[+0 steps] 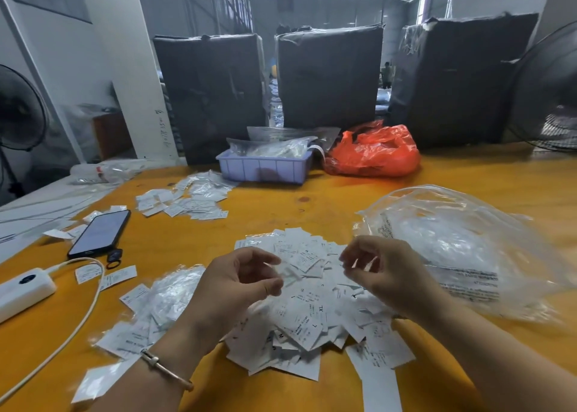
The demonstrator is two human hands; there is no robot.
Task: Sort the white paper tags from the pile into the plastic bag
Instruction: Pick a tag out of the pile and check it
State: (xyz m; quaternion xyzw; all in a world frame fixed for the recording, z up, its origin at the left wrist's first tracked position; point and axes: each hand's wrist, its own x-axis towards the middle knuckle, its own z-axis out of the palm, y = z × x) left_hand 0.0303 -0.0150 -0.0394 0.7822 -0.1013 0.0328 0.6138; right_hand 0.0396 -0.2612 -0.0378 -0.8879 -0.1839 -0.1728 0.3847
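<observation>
A heap of white paper tags (312, 315) printed with size letters lies on the orange table in front of me. My left hand (237, 280) hovers over its left side, thumb and fingers pinching a small, blurred clear plastic bag (288, 275). My right hand (384, 271) hangs over the heap's right side with curled fingers, their tips close to the thumb. Whether it holds anything is unclear. A large crumpled clear plastic bag (452, 240) lies on the table to the right of the heap, partly behind my right hand.
Small clear bags with tags (168, 299) lie left of the heap, with another cluster (187, 199) farther back. A phone (100, 232), white power bank (22, 290) and cable sit at left. A blue tray (265, 166), red bag (374, 154) and black bales stand behind.
</observation>
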